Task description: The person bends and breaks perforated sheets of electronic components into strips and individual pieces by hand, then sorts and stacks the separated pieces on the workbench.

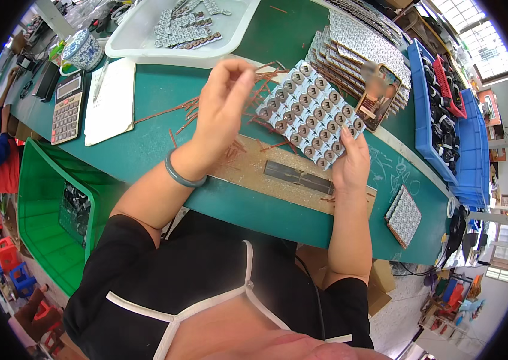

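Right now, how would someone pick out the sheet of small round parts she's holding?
On the green worktable, look just past the brown board. The right hand lifts a pale gridded sheet of round parts; unlike the stacked sheets behind, it is tilted and held.

A black short-sleeved top (206,270) with white trim, and a grey-green bangle (181,175) on the left wrist

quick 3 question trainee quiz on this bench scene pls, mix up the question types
1. True or false: the right hand holds the grey-and-white grid panel of round parts.
2. The left hand pinches what? A) thin copper-coloured pins B) grey desk calculator C) blue-and-white ceramic cup
3. Fill in: the bracelet is on the ___ wrist.

Key: 1 true; 2 A; 3 left
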Motion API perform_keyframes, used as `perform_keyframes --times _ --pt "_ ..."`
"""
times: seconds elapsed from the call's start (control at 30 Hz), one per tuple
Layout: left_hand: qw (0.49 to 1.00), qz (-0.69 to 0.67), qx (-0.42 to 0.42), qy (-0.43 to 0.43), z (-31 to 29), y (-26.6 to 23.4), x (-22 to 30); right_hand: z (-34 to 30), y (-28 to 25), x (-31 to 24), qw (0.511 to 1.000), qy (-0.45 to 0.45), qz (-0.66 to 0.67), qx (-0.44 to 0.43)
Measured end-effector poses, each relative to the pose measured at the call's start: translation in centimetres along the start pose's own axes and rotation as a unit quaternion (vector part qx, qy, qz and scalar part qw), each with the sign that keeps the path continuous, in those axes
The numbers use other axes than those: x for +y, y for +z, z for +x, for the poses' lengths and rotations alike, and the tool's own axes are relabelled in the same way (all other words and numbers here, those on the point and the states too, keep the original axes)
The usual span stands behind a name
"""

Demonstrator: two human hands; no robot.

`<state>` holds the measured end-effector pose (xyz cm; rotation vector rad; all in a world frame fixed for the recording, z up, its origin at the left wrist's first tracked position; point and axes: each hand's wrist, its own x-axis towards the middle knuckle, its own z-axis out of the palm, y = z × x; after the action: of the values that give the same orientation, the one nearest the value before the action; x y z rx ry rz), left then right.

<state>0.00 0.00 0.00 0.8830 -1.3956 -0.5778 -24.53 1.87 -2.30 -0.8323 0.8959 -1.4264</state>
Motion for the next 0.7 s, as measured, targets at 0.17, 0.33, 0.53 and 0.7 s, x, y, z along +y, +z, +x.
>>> perform_keyframes --times 0.17,0.33,0.53,0.7 --pt "0.878 -0.284 -0.122 -0.364 -0.4 0.8 -2.8 -0.3 0.5 -0.1 0.999 0.011 -0.024 -0.044" --pt "0.784 -0.447 -0.192 -0.385 -1.7 2.2 0.9 -0.5 0.4 0.1 0.994 0.031 0.019 -0.099" --pt "0.788 -0.489 -0.284 -0.245 -2.1 2.9 -1.1 -1.0 1.2 0.1 0.996 0.002 0.051 -0.079" --pt "0.908 -0.293 -0.191 -0.229 -3.4 3.3 -0.3 -1.9 1.9 0.5 0.977 -0.086 -0.179 -0.08"
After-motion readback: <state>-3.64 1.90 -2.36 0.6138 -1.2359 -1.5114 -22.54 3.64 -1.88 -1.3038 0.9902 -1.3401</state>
